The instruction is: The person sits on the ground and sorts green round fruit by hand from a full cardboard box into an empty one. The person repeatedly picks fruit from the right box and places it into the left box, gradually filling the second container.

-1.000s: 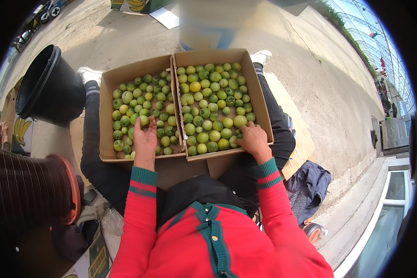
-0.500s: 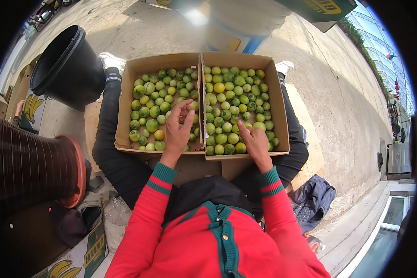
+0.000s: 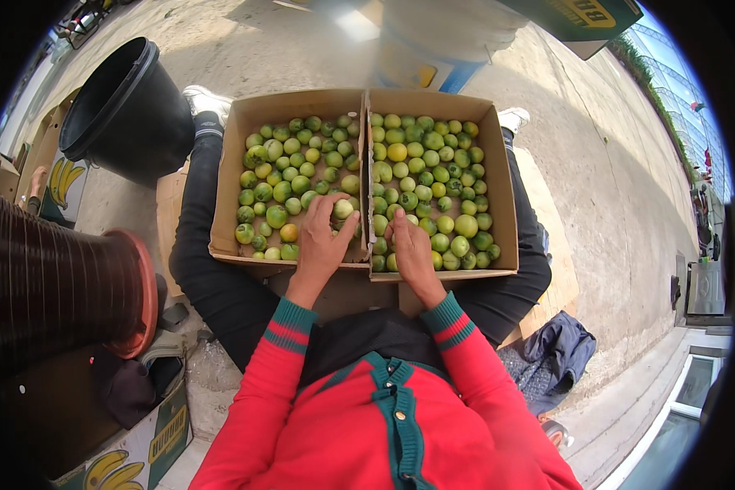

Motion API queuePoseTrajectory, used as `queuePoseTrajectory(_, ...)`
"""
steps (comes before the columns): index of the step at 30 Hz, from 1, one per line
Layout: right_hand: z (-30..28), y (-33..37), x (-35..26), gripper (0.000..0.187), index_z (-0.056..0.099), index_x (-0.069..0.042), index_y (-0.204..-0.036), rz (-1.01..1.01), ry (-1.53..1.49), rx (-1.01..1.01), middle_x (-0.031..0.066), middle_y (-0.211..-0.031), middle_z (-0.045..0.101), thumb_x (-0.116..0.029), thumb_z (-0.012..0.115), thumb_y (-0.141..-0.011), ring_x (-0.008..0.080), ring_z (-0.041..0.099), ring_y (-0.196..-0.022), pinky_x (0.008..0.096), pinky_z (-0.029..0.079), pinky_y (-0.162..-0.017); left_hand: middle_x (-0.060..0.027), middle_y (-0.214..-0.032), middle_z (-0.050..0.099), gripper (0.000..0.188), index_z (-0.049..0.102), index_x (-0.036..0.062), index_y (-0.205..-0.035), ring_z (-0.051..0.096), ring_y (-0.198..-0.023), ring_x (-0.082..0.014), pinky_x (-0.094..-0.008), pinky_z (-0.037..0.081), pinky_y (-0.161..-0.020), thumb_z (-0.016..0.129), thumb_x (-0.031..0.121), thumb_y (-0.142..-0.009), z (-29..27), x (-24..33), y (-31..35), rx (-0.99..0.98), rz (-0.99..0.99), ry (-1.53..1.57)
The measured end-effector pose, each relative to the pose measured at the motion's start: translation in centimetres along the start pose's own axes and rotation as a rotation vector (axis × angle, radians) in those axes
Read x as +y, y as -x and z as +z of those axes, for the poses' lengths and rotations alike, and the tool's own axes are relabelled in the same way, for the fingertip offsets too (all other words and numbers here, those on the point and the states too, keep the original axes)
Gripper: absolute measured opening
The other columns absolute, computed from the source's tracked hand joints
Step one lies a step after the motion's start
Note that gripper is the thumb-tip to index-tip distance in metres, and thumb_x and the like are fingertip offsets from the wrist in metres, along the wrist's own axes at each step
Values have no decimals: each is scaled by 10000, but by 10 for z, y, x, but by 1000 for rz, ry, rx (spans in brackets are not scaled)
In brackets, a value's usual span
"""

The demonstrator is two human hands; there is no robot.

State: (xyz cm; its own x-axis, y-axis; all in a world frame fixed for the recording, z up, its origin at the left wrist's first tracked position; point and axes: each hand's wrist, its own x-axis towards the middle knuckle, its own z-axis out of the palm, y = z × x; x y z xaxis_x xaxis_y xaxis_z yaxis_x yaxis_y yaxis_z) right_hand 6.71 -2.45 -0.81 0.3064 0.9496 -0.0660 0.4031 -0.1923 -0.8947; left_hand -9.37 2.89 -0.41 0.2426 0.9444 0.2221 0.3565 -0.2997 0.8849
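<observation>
Two cardboard boxes stand side by side between my legs, the left box [image 3: 219, 204] and the right box [image 3: 506, 220], both with one spread of small green tomatoes [image 3: 457, 245], a few of them yellow or orange. Over the inner near part of the left box, my left hand [image 3: 320, 249] has its thumb and fingers closed around a pale green tomato [image 3: 343, 209]. My right hand [image 3: 414, 255] is at the left side of the right box, beside the shared wall, thumb raised and fingers curled. Whatever its fingers hold is hidden from view.
A black bucket [image 3: 126, 114] stands at the far left, with a stack of dark pots [image 3: 57, 278] nearer. Banana-print cartons [image 3: 151, 445] lie low on the left. A white tub [image 3: 433, 49] is beyond the boxes. Dark cloth [image 3: 557, 351] lies at the right. Another person's hand [image 3: 37, 180] shows far left.
My left hand has moved down and slightly right and closed on a pale tomato. My right hand has shifted left toward the shared wall, its fingers now curled.
</observation>
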Motion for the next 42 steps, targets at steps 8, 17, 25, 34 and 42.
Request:
queuePoseTrajectory(8,3,-2,11,284,597,4,-1102,-18,-30,-65,162,-822,615,-235,564,-953,252,553,-668,380,438,-632,-161,-1197,496,405,535,31,-1295,584,-948,-287,-421,486,-824,610,104,-904,-20,-53,3,94,-156,-436)
queuePoseTrajectory(17,5,2,1,590,379,-63,-1456,-206,-216,-68,147,-848,619,-228,624,-946,251,594,-676,365,463,-614,-55,-1035,571,494,595,90,-1277,545,-756,-158,-305,478,-655,716,16,-804,9,16,19,-235,82,53)
queuePoseTrajectory(25,-15,4,1,431,551,-66,-1294,-373,215,78,159,-931,631,-229,641,-906,330,599,-882,418,475,-754,-79,-990,576,322,608,38,-1204,574,-764,-182,-324,483,-661,666,82,-891,16,4,19,-2,-48,28)
queuePoseTrajectory(34,-91,-8,54,192,579,-15,-938,31,952,74,195,-1047,544,-97,668,-789,362,591,-962,462,505,-755,-148,-1285,474,441,565,49,-1238,387,-1259,-349,-446,327,-1060,704,93,-822,3,-25,4,50,-264,-425)
queuePoseTrajectory(42,-71,1,32,285,554,33,-1021,-199,530,216,204,-1024,553,-131,698,-838,386,605,-853,459,502,-731,-111,-1096,598,546,558,57,-1297,570,-1042,-265,-397,450,-912,761,188,-808,9,-6,10,66,57,-263)
